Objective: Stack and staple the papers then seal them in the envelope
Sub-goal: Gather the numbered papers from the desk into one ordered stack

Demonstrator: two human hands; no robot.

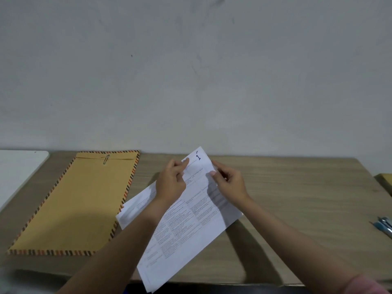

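The papers (191, 219) are thin white sheets printed with a grid of small grey text, the top one marked with a blue handwritten "1" near its far corner. They are held tilted, long axis running from about one o'clock down to seven o'clock, with the near end jutting past the table's front edge. Another white sheet (135, 206) fans out from beneath toward nine o'clock, its corner touching the envelope's striped border.

The left hand (170, 183) pinches the stack near the far end, fingers curled, thumb and forefinger closed on the paper's left edge. The right hand (230, 183) grips the opposite edge at about three o'clock from the left, fingers bent round the paper, which buckles a little between the two.

At nine o'clock from the papers lies the envelope (70, 206), a large flat rectangle of matte tan kraft paper edged in slanted orange, black and pale stripes. Its flap at the far end carries a metal paper clip (106, 159).

All rests on a table (297, 198) of pale, fine-grained wood laminate. At its far left sits a smooth white board (19, 170) with a rounded corner. At three o'clock, at the frame edge, lies a shiny blue and silver tool (384, 227), too cut off to identify. A pink sleeve (367, 285) shows at the lower right. A scuffed grey-white wall (191, 71) rises behind.
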